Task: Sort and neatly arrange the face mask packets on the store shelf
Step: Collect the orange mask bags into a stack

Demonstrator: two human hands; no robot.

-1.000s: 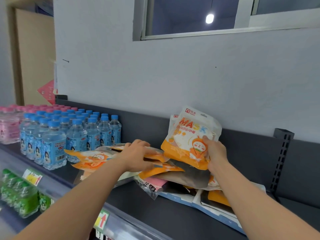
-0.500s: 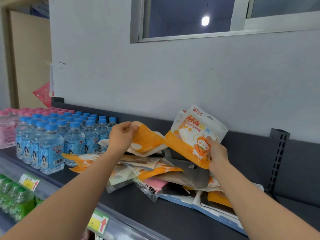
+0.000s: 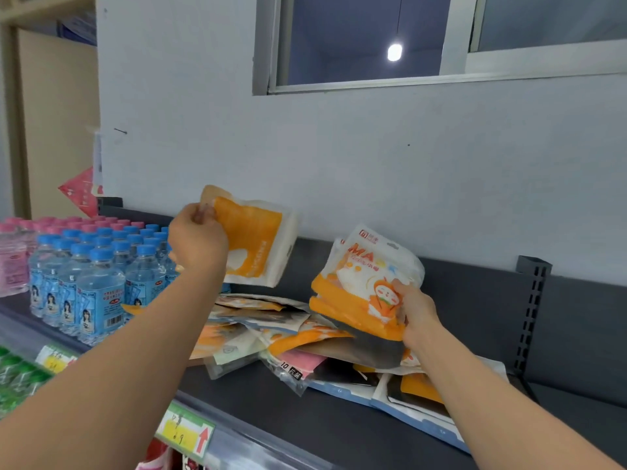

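Observation:
My left hand [image 3: 196,237] grips one orange and white mask packet [image 3: 256,245] by its top corner and holds it in the air, back side facing me, above the pile. My right hand [image 3: 415,308] holds a small stack of orange and white "MASK" packets [image 3: 363,283] upright by their lower right corner. Below both hands a loose pile of mask packets [image 3: 291,337] lies on the dark grey shelf [image 3: 305,415]: orange, pink, grey and blue-edged ones overlapping at odd angles.
Blue-capped water bottles [image 3: 98,286] stand in rows left of the pile, with pink-capped bottles [image 3: 13,259] further left. Green bottles [image 3: 17,378] sit on the shelf below. A price tag [image 3: 185,432] hangs on the front rail. A slotted upright [image 3: 529,313] bounds the right side.
My left hand took an orange packet from the pile and lifted it up into the air. My right hand lowered its stack slightly toward the pile.

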